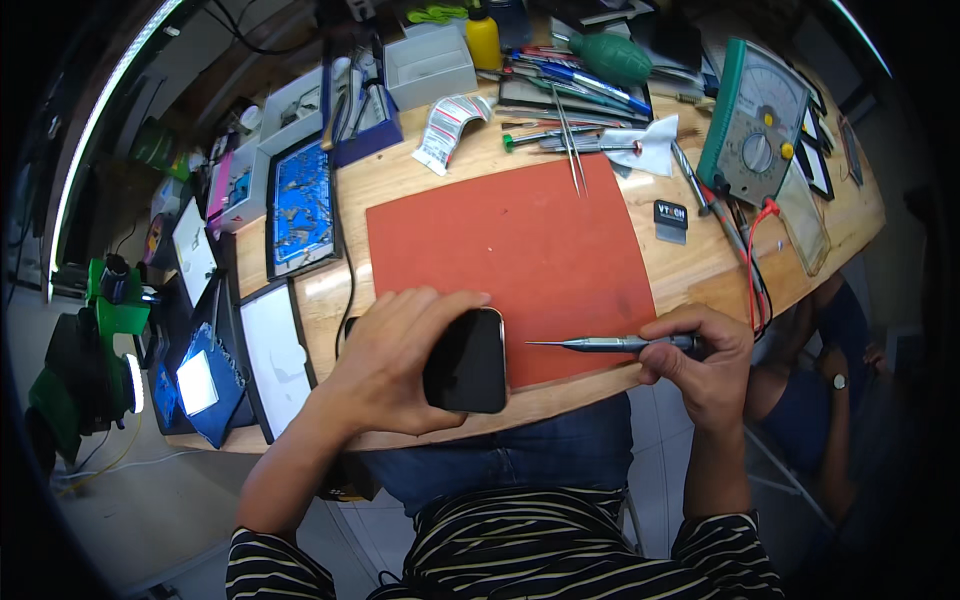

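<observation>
clock positions are taken from the centre of the red-brown mat [510, 250], with twelve at its far edge. the mat lies on a light wooden table [335, 285].

item under inspection: one phone [468, 362], at seven o'clock, over the near left corner of the mat, dark glass face up. whether it rests on the mat or is held just above cannot be told.

left hand [392, 355]: closed on the phone from its nine o'clock side, fingers along the far edge, thumb along the near edge.

right hand [708, 352]: at four o'clock, thumb and forefinger pinching the handle of a slim pointed metal tool [610, 344]. the tool lies near level; its tip points towards nine o'clock and stops just beside the phone, apart from it.

surroundings: metal tweezers [568, 135] at one o'clock, points over the mat; a green rubber blower [612, 60] beyond them; a white printed packet [450, 135] at eleven; a blue tray of small parts [303, 205] between nine and ten; a small black card [670, 222] between two and three; a green-edged analogue meter [760, 130] at two. a co-worker's arm [836, 425], wearing a watch, shows at four, beyond the table.
</observation>
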Motion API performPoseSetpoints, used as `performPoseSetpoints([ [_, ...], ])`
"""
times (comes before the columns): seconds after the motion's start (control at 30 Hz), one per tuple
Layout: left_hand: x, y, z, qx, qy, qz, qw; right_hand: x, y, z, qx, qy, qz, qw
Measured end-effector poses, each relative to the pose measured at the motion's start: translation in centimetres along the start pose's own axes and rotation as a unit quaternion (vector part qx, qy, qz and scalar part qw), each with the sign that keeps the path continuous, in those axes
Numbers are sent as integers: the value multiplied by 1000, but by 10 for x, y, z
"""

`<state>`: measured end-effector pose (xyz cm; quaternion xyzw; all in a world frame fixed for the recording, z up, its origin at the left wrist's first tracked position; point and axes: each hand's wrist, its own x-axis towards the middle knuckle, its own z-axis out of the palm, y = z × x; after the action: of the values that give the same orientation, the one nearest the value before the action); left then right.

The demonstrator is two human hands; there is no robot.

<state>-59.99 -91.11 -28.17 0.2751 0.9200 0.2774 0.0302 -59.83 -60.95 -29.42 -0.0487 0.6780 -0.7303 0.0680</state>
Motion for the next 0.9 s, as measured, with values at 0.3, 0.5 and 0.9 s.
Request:
performPoseSetpoints([
  [0.3, 4, 16, 12, 26, 46, -56, 997, 21, 3, 1, -51, -48, -49, 996],
  [0.5, 1, 18, 14, 31, 39, -74, 996, 28, 7, 1, -51, -25, -39, 998],
  [0.9, 5, 17, 14, 23, 45, -64, 997, 27, 8, 0, -56, -35, -40, 997],
])
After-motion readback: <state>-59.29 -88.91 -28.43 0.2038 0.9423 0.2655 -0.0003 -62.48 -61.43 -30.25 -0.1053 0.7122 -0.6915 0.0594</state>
